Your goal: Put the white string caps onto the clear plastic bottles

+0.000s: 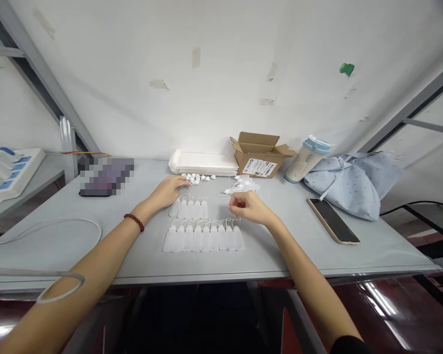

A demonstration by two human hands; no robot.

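Observation:
My left hand (169, 191) reaches to the small white caps (197, 178) heaped at the back of the table, its fingers stretched out and their tips touching the nearest ones. To the right, my right hand (249, 205) is curled, thumb and fingers pressed together; whatever they hold, if anything, is hidden. It hovers by the right end of a front row of flat, translucent white bottles (201, 239) with thin white loops at their tops. Behind that row lies a shorter row of similar bottles (192, 209). Loose clear-white pieces with strings (243, 184) lie beyond my right hand.
White stacked trays (206, 162) and an open cardboard box (260, 160) stand against the wall. A tumbler (306, 160), a light-blue cloth bag (354, 184) and a phone (332, 221) are on the right. A blurred-out dark item (105, 177) lies left; a white cable (92, 221) loops nearby.

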